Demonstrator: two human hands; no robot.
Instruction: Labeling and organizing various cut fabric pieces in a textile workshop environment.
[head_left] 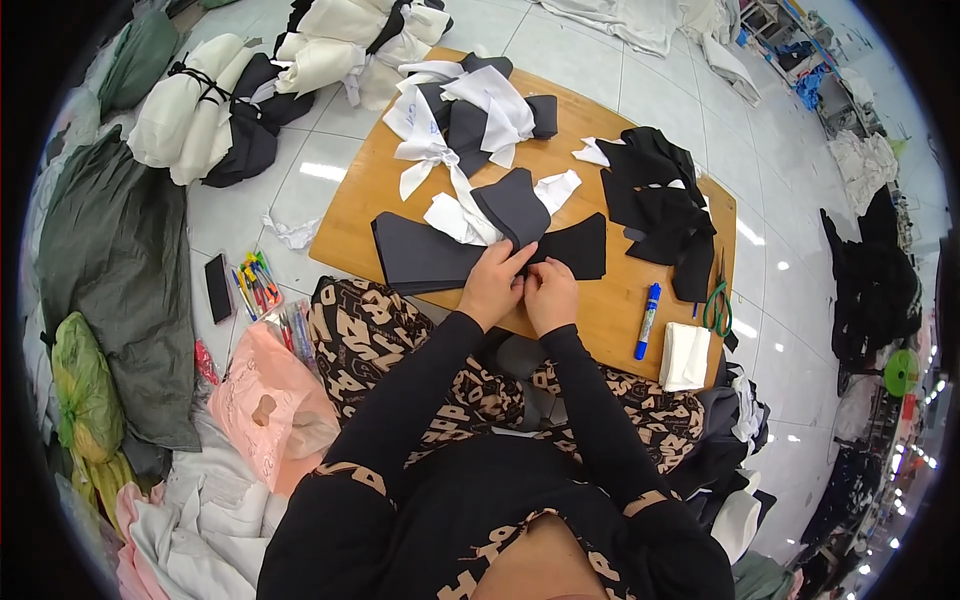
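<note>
A stack of dark grey and black cut fabric pieces [425,250] spreads across the near edge of the wooden table [350,215]. My left hand [492,287] grips the middle of this stack, its forefinger lying across the top. Close beside it, my right hand [551,296] is closed, fingertips pinching the stack's near edge where the black part [580,250] begins. What lies under the fingers is partly hidden. Just beyond my hands rests a folded dark grey piece [512,203], with a white strip [460,218] wrapped near it.
Tied grey and white fabric bundles [497,115] lie at the table's far side, black pieces [650,190] at the right. A blue marker [647,321], green-handled scissors [717,308] and folded white cloth [685,357] sit near right. Left on the floor are a phone [217,288] and pens [258,283].
</note>
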